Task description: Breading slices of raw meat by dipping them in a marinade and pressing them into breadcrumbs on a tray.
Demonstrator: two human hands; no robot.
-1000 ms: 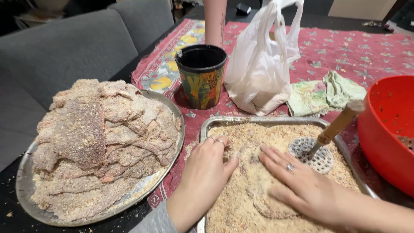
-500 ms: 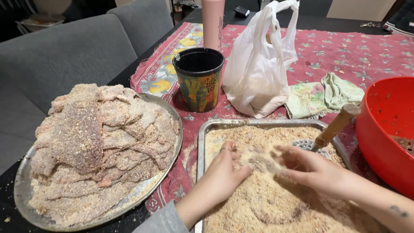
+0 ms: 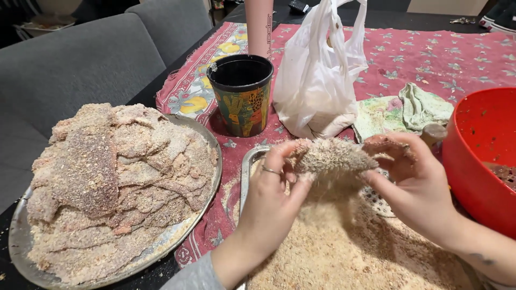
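A breaded cutlet point(image 3: 333, 156) hangs lifted above the crumb tray point(image 3: 246, 166), stretched between both hands with loose crumbs falling off its underside. The left hand point(image 3: 271, 193) pinches its left end between thumb and curled fingertips, a ring on one finger; the right hand point(image 3: 414, 182) grips the other end, fingers closed over the crumb-coated edge. Beneath them the metal tray is filled with pale breadcrumbs point(image 3: 349, 247), and a round perforated meat tenderizer point(image 3: 379, 198) lies in the crumbs just under the right hand — its wooden handle point(image 3: 432, 134) sticks up at about 2 o'clock from the cutlet.

At 9 o'clock sits a large round metal platter point(image 3: 24, 252) heaped with breaded cutlets point(image 3: 113, 177). At 11 o'clock stands a dark cup with a colourful pattern point(image 3: 242, 99), and at 12 o'clock a white plastic bag point(image 3: 317, 75), slumped but standing. A crumpled green-patterned cloth point(image 3: 408, 110) lies at 1 o'clock. At 3 o'clock, touching the tray's side, is a red plastic bowl point(image 3: 484, 156). All rest on a red patterned tablecloth point(image 3: 430, 59); a grey sofa point(image 3: 70, 64) lies beyond the table's left edge.
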